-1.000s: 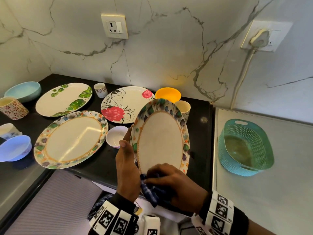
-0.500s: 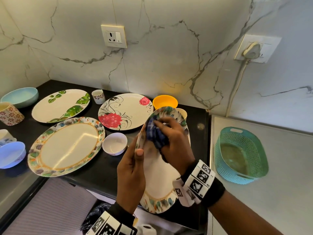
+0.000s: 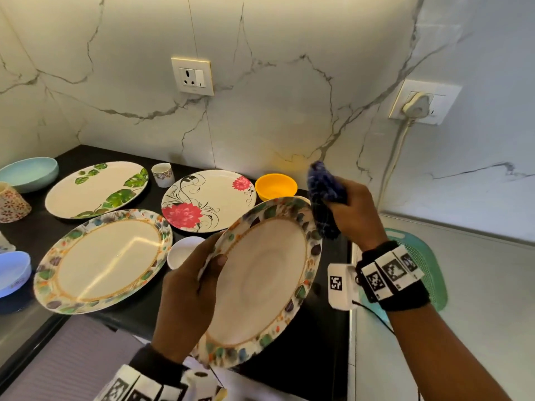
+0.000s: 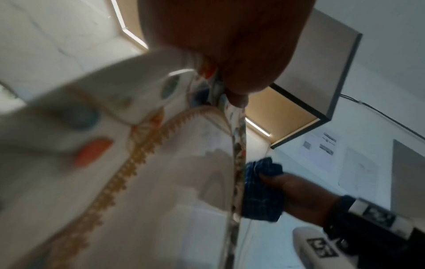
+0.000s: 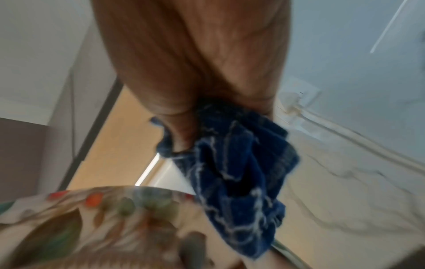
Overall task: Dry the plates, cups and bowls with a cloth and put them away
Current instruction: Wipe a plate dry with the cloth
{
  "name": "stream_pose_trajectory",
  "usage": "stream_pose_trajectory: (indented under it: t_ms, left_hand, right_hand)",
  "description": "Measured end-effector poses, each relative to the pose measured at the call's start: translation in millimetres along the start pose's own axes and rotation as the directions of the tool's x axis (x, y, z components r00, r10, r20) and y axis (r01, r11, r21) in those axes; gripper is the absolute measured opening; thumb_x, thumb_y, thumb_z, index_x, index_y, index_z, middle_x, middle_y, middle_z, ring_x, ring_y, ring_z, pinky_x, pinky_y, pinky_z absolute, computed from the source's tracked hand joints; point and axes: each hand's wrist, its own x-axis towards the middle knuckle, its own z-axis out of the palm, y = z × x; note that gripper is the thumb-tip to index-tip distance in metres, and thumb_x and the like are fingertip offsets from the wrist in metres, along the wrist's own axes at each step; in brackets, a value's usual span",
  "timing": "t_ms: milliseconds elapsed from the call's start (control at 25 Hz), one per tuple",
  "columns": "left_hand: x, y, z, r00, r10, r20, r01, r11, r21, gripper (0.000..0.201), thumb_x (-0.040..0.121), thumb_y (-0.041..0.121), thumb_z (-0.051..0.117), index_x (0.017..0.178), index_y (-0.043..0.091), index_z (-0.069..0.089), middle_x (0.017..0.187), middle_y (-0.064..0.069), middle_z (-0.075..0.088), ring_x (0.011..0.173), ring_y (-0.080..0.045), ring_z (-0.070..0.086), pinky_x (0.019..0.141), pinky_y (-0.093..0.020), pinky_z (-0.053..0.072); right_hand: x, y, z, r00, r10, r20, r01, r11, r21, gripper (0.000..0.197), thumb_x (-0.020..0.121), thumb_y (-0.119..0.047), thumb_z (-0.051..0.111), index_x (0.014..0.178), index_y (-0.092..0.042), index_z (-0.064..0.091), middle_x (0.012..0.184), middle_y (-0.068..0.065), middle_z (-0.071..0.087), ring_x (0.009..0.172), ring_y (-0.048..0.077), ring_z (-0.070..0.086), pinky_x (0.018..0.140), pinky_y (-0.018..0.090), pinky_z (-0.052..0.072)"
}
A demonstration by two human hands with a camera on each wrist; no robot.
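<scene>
My left hand (image 3: pixel 199 273) grips the left rim of a floral-bordered plate (image 3: pixel 266 279), tilted above the black counter (image 3: pixel 127 314), thumb on its face. The plate's rim (image 4: pixel 236 163) fills the left wrist view. My right hand (image 3: pixel 350 209) holds a bunched blue checked cloth (image 3: pixel 322 198) at the plate's far right rim. The right wrist view shows that cloth (image 5: pixel 234 174) hanging from the fingers over the plate's edge (image 5: pixel 110 205).
On the counter lie a matching floral plate (image 3: pixel 101 261), a leaf plate (image 3: pixel 95 189), a red-flower plate (image 3: pixel 208 201), a small white bowl (image 3: pixel 182 251), an orange bowl (image 3: pixel 275 186), cups (image 3: pixel 163 175) and blue bowls (image 3: pixel 29 173). A teal basket (image 3: pixel 428 270) stands right.
My right hand swept the cloth from the plate's near edge up across its face to the far right rim. The plate tilted flatter, showing its whole face.
</scene>
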Motion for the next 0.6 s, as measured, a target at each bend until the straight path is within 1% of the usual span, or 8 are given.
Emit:
stream_pose_trajectory:
  t_ms: [40,120,200,280,360,440,520,600]
  left_hand:
    - [5,1,-3,0.997,0.077,0.009,-0.078,0.995,0.057,0.027,0.099,0.025,0.052,0.125,0.03,0.055,0.104,0.031,0.058,0.092,0.025,0.054,0.079,0.002,0.04]
    - [13,3,-7,0.978,0.206,0.026,-0.208,0.968,0.139,0.033,0.094,0.019,0.055,0.126,0.022,0.058,0.107,0.02,0.061,0.091,0.017,0.054,0.079,0.006,0.036]
    - [16,3,-7,0.959,0.28,0.046,-0.284,0.945,0.162,0.034,0.094,0.023,0.054,0.125,0.013,0.061,0.103,0.011,0.062,0.09,0.009,0.053,0.079,0.006,0.035]
    - [14,2,-6,0.948,0.31,0.069,-0.317,0.936,0.152,0.036,0.094,0.026,0.049,0.125,0.013,0.062,0.102,0.01,0.063,0.089,0.007,0.054,0.079,0.005,0.035]
    - [10,1,-7,0.936,0.343,0.075,-0.351,0.926,0.141,0.034,0.094,0.027,0.049,0.125,0.018,0.061,0.102,0.012,0.063,0.087,0.008,0.054,0.081,0.004,0.036]
    - [6,0,-7,0.921,0.381,0.077,-0.389,0.911,0.139,0.032,0.096,0.029,0.048,0.125,0.019,0.058,0.099,0.014,0.061,0.084,0.009,0.052,0.081,0.004,0.036]
    - [2,-1,-7,0.91,0.405,0.088,-0.413,0.899,0.143,0.031,0.098,0.03,0.046,0.125,0.017,0.056,0.096,0.014,0.06,0.082,0.01,0.05,0.082,0.005,0.036]
    - [-1,-2,-6,0.901,0.425,0.081,-0.433,0.888,0.154,0.031,0.099,0.031,0.045,0.124,0.016,0.056,0.092,0.013,0.058,0.08,0.009,0.048,0.082,0.005,0.034]
  right_hand:
    - [1,-14,-6,0.988,-0.099,0.118,0.094,0.994,0.051,0.029,0.084,-0.005,0.065,0.112,-0.01,0.069,0.102,0.0,0.071,0.095,0.013,0.066,0.084,0.029,0.053]
    - [0,-35,-13,0.906,-0.244,0.347,0.226,0.97,0.092,0.041,0.082,-0.006,0.072,0.122,-0.012,0.065,0.121,-0.005,0.064,0.111,0.002,0.06,0.094,0.016,0.046]
    - [1,-45,-21,0.842,-0.287,0.457,0.274,0.957,0.095,0.04,0.078,-0.01,0.077,0.117,-0.014,0.065,0.128,-0.002,0.061,0.119,0.003,0.056,0.1,0.019,0.044]
    - [2,-46,-29,0.821,-0.257,0.51,0.234,0.966,0.11,0.035,0.076,-0.012,0.08,0.104,-0.021,0.061,0.122,-0.003,0.064,0.116,0.006,0.059,0.095,0.025,0.049]
    - [-7,-40,-28,0.835,-0.241,0.494,0.245,0.968,0.058,0.041,0.077,-0.01,0.078,0.095,-0.031,0.048,0.101,-0.005,0.066,0.095,0.011,0.066,0.076,0.033,0.055]
    - [-25,-34,-19,0.877,-0.273,0.395,0.29,0.957,0.018,0.044,0.076,-0.006,0.072,0.096,-0.034,0.044,0.089,0.0,0.063,0.077,0.025,0.064,0.063,0.05,0.053]
    - [-40,-29,-13,0.897,-0.312,0.314,0.29,0.95,0.116,0.045,0.077,-0.002,0.07,0.112,-0.022,0.049,0.099,0.001,0.066,0.087,0.026,0.067,0.073,0.053,0.054]
    - [-46,-23,-12,0.913,-0.313,0.262,0.253,0.937,0.239,0.048,0.08,0.0,0.068,0.125,-0.01,0.053,0.116,0.002,0.065,0.11,0.022,0.064,0.095,0.043,0.051]
